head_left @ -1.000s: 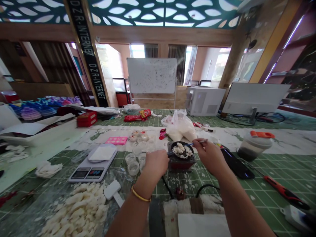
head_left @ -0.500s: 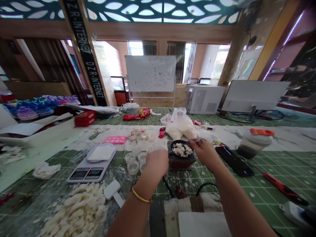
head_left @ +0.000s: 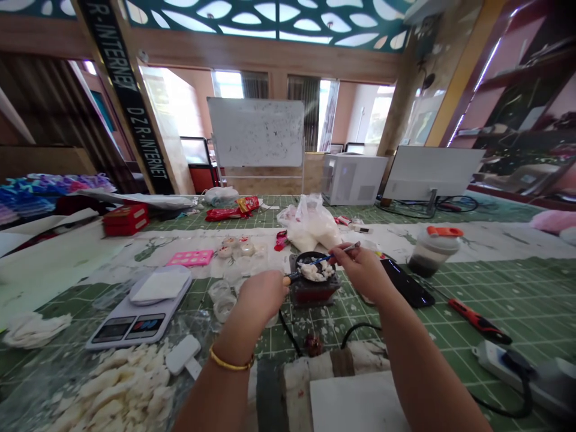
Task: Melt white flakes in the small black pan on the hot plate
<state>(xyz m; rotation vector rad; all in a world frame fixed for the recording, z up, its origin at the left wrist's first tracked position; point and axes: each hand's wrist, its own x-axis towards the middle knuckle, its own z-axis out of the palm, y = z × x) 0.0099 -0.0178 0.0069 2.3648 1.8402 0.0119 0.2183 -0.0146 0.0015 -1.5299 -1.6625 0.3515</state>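
A small black frying pan [head_left: 306, 257] rests on a little dark-red hot plate [head_left: 315, 295]. White crumbly chunks [head_left: 317, 273] lie inside the pan. My left hand [head_left: 263, 294] is closed around the pan's handle [head_left: 294, 277], to the left of the pan. At the pan's right side, my right hand [head_left: 362, 273] pinches a slim blue stick-like tool [head_left: 321, 259]. The tool's tip reaches over the pan, at the chunks; its exact kind is too small to make out.
A kitchen scale [head_left: 146, 306], clear plastic cups [head_left: 224, 307] and a pile of whitish pieces [head_left: 119, 390] are on the left. A plastic bag of white material [head_left: 312, 227] stands behind the pan. A phone [head_left: 407, 283], red-black screwdriver [head_left: 479, 320] and orange-lidded jar [head_left: 434, 252] lie right.
The whole view has shifted, so things appear farther left. More of the pan's handle shows beside my left hand. The blue tool now sits at a different angle in my right hand.
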